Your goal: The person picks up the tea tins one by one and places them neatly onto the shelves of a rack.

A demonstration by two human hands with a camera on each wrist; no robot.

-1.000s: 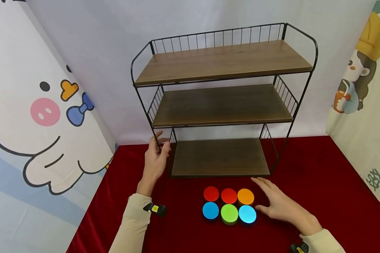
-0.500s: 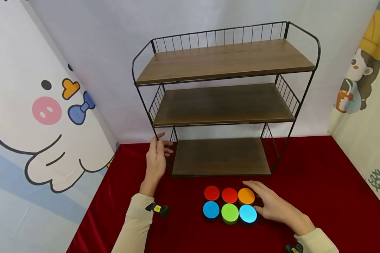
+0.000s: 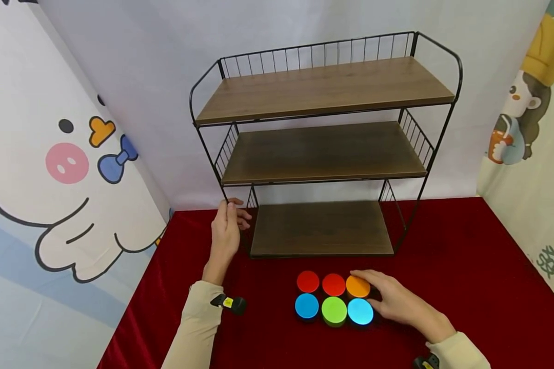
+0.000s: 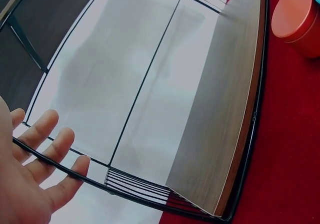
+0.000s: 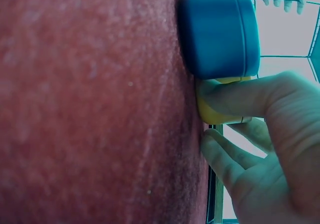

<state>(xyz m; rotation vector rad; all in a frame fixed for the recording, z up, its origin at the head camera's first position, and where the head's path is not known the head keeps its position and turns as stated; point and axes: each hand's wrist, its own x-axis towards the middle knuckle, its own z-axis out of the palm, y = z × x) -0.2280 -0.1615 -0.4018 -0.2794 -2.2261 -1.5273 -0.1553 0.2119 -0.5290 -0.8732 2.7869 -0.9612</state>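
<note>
Small round lidded jars stand in two rows on the red cloth. The back row has two red jars (image 3: 308,282) (image 3: 334,285) and an orange jar (image 3: 357,286); in front are a blue jar (image 3: 307,306), a green jar (image 3: 334,311) and a light blue jar (image 3: 360,312). My right hand (image 3: 397,300) has its thumb and fingers around the orange jar, which looks yellow (image 5: 220,112) in the right wrist view. My left hand (image 3: 225,233) holds the left front post of a three-tier shelf rack (image 3: 323,156), fingers (image 4: 62,144) loosely bent behind the black wire.
The rack has wooden boards (image 3: 323,228) and a black wire frame, and it stands behind the jars. A pale curtain (image 3: 304,25) hangs at the back. Printed cartoon panels flank the table, a white bird (image 3: 37,128) at the left and a figure (image 3: 519,118) at the right.
My right hand has moved left, from beside the jars to the orange one, and its fingers have drawn in around it. The left hand's thumb has come in against the post.
</note>
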